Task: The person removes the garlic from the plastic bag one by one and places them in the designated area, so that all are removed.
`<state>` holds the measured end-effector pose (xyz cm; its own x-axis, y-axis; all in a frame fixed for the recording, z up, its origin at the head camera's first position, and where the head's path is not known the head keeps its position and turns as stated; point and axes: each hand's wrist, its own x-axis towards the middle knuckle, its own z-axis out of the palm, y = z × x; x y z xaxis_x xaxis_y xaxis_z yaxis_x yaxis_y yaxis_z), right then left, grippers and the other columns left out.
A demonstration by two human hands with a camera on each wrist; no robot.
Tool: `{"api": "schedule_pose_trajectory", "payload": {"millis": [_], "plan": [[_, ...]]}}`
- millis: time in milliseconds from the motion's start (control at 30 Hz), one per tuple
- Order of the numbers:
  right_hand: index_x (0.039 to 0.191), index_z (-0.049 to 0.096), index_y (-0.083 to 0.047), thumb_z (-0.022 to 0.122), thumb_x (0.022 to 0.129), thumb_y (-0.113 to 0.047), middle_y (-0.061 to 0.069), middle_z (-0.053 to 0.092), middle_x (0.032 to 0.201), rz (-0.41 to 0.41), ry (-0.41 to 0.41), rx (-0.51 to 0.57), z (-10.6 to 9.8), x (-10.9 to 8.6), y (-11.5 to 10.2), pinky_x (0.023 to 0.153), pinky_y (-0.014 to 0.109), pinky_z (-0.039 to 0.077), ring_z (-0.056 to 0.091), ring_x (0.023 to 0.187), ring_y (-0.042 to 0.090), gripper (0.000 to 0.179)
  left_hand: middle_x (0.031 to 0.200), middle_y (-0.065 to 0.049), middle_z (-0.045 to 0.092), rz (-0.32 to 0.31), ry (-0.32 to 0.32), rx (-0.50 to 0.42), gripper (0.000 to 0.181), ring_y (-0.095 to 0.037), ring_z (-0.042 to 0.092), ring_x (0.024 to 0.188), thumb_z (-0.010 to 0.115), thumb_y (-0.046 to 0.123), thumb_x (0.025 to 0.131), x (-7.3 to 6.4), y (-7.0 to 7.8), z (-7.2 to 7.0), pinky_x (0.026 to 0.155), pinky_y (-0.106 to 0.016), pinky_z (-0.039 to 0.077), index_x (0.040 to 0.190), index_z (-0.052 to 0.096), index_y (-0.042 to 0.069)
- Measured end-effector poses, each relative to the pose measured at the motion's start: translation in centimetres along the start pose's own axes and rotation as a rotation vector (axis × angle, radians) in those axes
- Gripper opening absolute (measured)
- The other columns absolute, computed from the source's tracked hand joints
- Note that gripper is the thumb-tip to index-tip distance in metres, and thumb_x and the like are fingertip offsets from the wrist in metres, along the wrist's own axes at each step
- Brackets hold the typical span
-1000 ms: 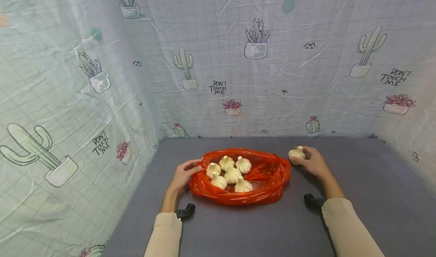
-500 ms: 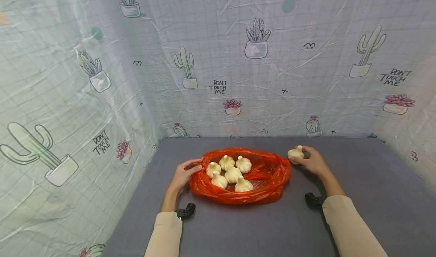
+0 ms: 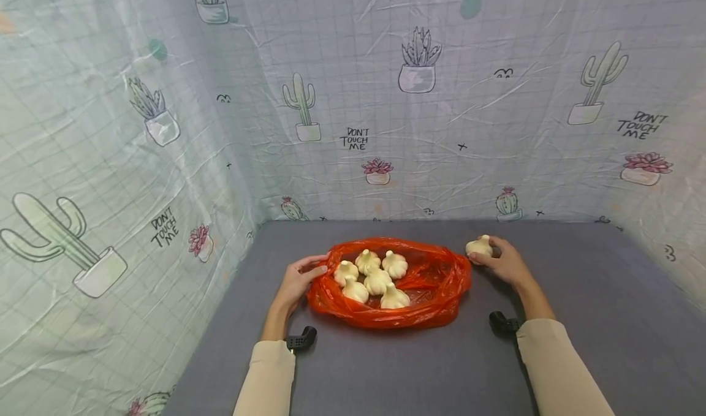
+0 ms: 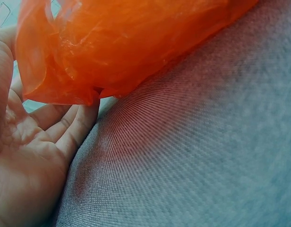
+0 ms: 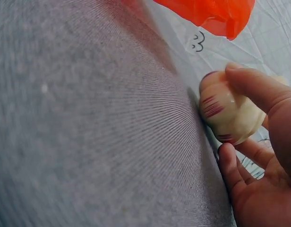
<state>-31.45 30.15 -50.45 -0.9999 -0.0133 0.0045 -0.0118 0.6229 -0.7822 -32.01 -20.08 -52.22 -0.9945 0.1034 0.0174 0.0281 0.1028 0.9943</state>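
Note:
An orange-red plastic bag (image 3: 380, 319) lies with its mouth spread wide, its rim rolled outward. Several pale garlic bulbs (image 3: 377, 281) are gathered in its left and middle part. My left hand (image 3: 291, 286) pinches the bag's left rim; in the left wrist view the plastic (image 4: 122, 47) passes between thumb and fingers. To the right of the bag, my right hand (image 3: 510, 266) holds one more garlic bulb (image 3: 478, 248) low at the tabletop, stem up. The right wrist view shows purple streaks on this bulb (image 5: 218, 111), with the thumb over it and fingertips at its underside.
Everything rests on a dark grey cloth-covered table (image 3: 397, 373). A pale curtain (image 3: 441, 122) printed with cacti closes off the back and sides. Black wrist-worn devices (image 3: 300, 340) sit at both cuffs. The bag's right end lies just left of the right hand.
Both hands keep their hold on the bag and the bulb. My right forearm has shifted very slightly to the left, and the head view has tilted a touch.

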Motion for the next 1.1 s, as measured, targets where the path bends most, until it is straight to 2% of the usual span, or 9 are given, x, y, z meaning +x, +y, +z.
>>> {"api": "schedule_pose_trajectory", "payload": {"millis": [167, 367, 600, 733, 900, 1000, 1100], "plan": [[0.153, 0.039, 0.002, 0.067, 0.098, -0.043, 0.034, 0.043, 0.145, -0.029, 0.008, 0.01, 0.1, -0.1, 0.2, 0.097, 0.055, 0.048, 0.052, 0.127, 0.051, 0.076, 0.127, -0.012, 0.07, 0.007, -0.001, -0.004, 0.038, -0.014, 0.066, 0.109, 0.077, 0.018, 0.092, 0.3, 0.0, 0.1, 0.089, -0.025, 0.056, 0.128, 0.072, 0.009], [0.151, 0.042, 0.004, 0.067, 0.1, -0.038, 0.032, 0.05, 0.139, -0.071, 0.023, 0.015, 0.0, -0.1, 0.3, 0.085, 0.036, 0.049, 0.057, 0.121, 0.046, 0.071, 0.129, -0.014, 0.069, 0.01, -0.012, -0.014, 0.039, -0.013, 0.066, 0.108, 0.077, 0.019, 0.092, 0.4, 0.2, 0.2, 0.088, -0.026, 0.056, 0.129, 0.072, 0.008], [0.149, 0.044, 0.003, 0.068, 0.099, -0.037, 0.029, 0.055, 0.131, -0.099, 0.041, 0.035, 0.1, 0.0, 0.1, 0.075, 0.03, 0.048, 0.059, 0.102, 0.033, 0.068, 0.129, -0.015, 0.069, 0.019, -0.005, -0.027, 0.037, -0.014, 0.067, 0.107, 0.076, 0.016, 0.092, 0.2, 0.4, 0.1, 0.088, -0.025, 0.056, 0.128, 0.071, 0.007], [0.152, 0.04, 0.005, 0.067, 0.099, -0.038, 0.032, 0.051, 0.137, -0.068, 0.039, 0.048, 0.2, -0.3, 0.3, 0.079, 0.032, 0.05, 0.06, 0.108, 0.039, 0.074, 0.131, -0.015, 0.068, 0.015, -0.009, -0.027, 0.037, -0.013, 0.067, 0.108, 0.076, 0.015, 0.092, 0.2, 0.3, 0.1, 0.088, -0.025, 0.057, 0.128, 0.071, 0.006], [0.16, 0.026, 0.001, 0.065, 0.1, -0.041, 0.034, 0.033, 0.157, -0.005, 0.011, 0.102, 0.1, -0.9, 0.7, 0.098, 0.051, 0.05, 0.049, 0.132, 0.051, 0.083, 0.133, -0.014, 0.068, 0.001, -0.017, -0.013, 0.037, -0.013, 0.067, 0.108, 0.076, 0.015, 0.093, 0.3, 0.0, 0.2, 0.087, -0.025, 0.057, 0.129, 0.071, 0.007], [0.161, 0.024, -0.001, 0.064, 0.1, -0.043, 0.036, 0.028, 0.159, 0.002, -0.011, 0.119, -0.3, -1.1, 0.6, 0.105, 0.062, 0.045, 0.044, 0.136, 0.053, 0.083, 0.132, -0.014, 0.068, 0.009, -0.011, -0.018, 0.036, -0.013, 0.067, 0.108, 0.075, 0.014, 0.093, 0.2, 0.0, 0.2, 0.088, -0.025, 0.056, 0.129, 0.071, 0.007], [0.16, 0.022, 0.001, 0.063, 0.101, -0.043, 0.038, 0.027, 0.157, 0.001, -0.029, 0.114, -1.0, -1.2, 0.1, 0.105, 0.065, 0.043, 0.039, 0.138, 0.056, 0.085, 0.13, -0.014, 0.069, 0.014, 0.0, -0.021, 0.036, -0.013, 0.067, 0.107, 0.074, 0.013, 0.093, 0.0, 0.1, 0.1, 0.088, -0.025, 0.056, 0.128, 0.072, 0.006]]}}
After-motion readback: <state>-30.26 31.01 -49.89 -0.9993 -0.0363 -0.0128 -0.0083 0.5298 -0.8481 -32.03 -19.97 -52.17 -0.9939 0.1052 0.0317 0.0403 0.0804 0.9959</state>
